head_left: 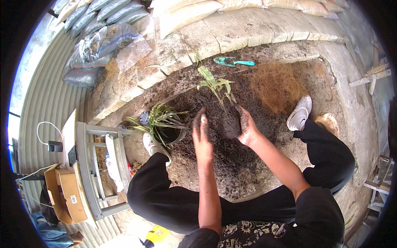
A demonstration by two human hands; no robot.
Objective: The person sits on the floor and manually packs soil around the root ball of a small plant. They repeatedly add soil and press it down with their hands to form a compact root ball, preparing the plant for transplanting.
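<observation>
Both hands, left hand [201,129] and right hand [245,124], are cupped around the seedling's dark root ball [228,124] over the soil heap [215,153], which looks crumbly and light, so I'd support it underneath, not by the floppy stem.

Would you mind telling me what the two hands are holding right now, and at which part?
Both hands, left hand and right hand, cup a dark soil root ball of a small green plant, one on each side; the stem and leaves are untouched.
</observation>
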